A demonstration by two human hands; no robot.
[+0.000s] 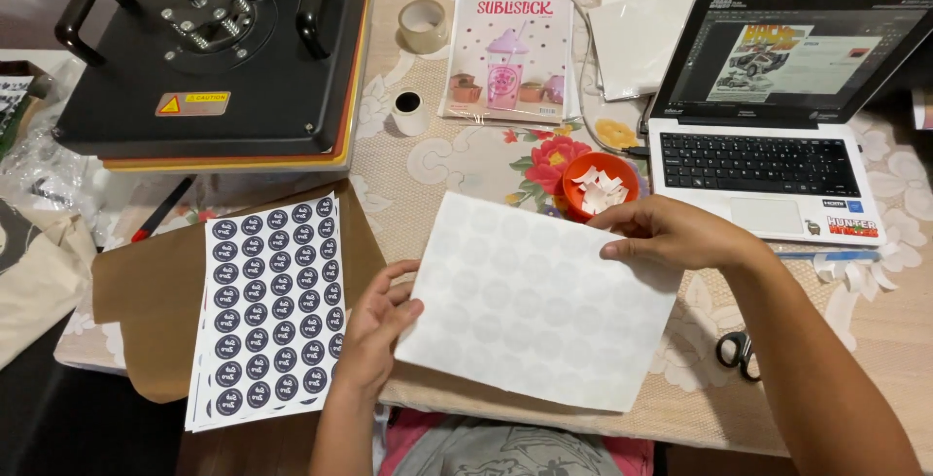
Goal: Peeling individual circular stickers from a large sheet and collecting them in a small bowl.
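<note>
Both my hands hold one white paper sheet turned blank side up, with faint round shapes showing through it. My left hand grips its left edge and my right hand pinches its upper right corner. To the left, a stack of sheets printed with rows of dark round stickers lies on brown paper.
A black heat press stands at the back left. A tape roll, a small white roll, a pink packet, an orange bowl of paper scraps, an open laptop and scissors lie on the floral tablecloth.
</note>
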